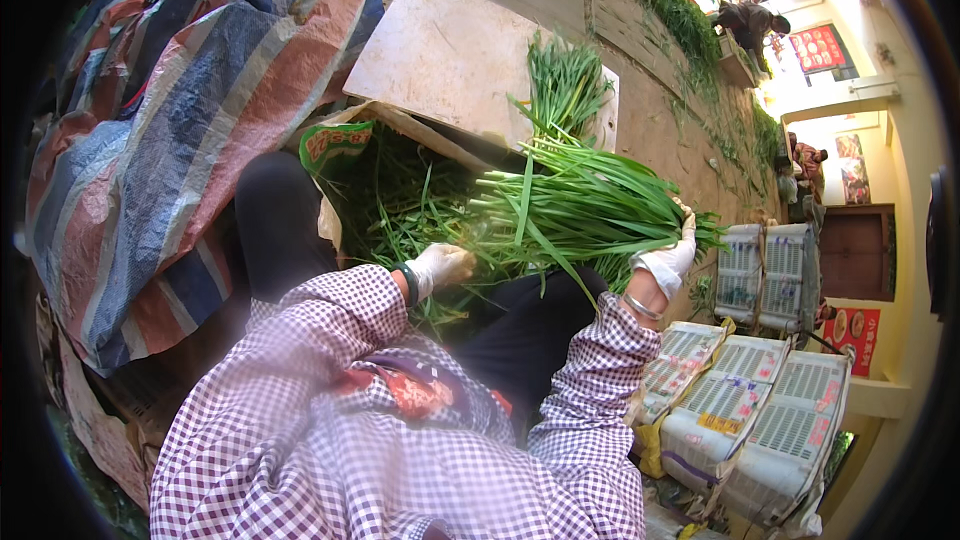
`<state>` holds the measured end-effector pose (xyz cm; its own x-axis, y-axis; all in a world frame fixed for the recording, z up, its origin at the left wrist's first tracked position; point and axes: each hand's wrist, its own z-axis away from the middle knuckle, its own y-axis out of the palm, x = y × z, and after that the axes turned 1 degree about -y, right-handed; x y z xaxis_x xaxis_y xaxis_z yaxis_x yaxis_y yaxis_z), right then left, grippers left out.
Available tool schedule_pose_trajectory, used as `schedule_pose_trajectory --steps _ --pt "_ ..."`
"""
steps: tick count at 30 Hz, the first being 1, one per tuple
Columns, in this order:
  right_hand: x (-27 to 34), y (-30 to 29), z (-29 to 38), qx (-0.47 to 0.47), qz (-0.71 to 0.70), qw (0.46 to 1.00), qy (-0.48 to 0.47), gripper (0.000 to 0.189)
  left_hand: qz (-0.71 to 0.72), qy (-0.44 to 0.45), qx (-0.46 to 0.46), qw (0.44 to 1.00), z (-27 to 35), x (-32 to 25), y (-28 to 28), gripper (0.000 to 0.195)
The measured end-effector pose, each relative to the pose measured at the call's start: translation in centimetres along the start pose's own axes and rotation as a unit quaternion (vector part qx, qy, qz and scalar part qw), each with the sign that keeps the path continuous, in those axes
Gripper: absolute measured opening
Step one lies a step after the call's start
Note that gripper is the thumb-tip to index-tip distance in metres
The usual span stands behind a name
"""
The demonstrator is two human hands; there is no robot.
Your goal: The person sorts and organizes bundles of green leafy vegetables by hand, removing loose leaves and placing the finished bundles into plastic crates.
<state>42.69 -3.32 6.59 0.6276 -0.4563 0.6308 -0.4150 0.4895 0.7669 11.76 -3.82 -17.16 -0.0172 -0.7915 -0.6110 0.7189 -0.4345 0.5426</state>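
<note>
My right hand, in a whitish glove, grips a large bunch of long flat green leaves, likely Chinese chives, near its leafy end; the pale cut stems point left. My left hand, also gloved, is just below and left of those stem ends; its fingers are blurred, and whether it pinches any leaves cannot be told. Loose green leaves and trimmings lie below in an opened sack between my knees. Beyond the held bunch, another bunch of greens rests on a pale board.
A striped woven plastic sheet is heaped at the left. White slotted crates, strapped and bagged, stand at the lower right, with more crates behind. Greens line the concrete floor. A person bends over at the far upper right.
</note>
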Motion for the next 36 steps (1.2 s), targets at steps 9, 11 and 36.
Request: schedule_pose_trajectory --steps 9,11,36 --pt "1.2 4.6 4.6 0.247 -0.062 0.967 0.010 0.019 0.247 0.121 0.219 0.936 4.3 -10.6 3.7 0.086" --pt "0.7 6.2 5.6 0.058 0.064 0.995 -0.042 0.022 0.216 0.132 0.184 0.950 3.5 -9.4 2.2 0.088" --pt "1.9 1.4 2.6 0.253 -0.087 0.963 0.038 0.019 0.274 0.079 0.202 0.937 8.0 -11.3 3.4 0.037"
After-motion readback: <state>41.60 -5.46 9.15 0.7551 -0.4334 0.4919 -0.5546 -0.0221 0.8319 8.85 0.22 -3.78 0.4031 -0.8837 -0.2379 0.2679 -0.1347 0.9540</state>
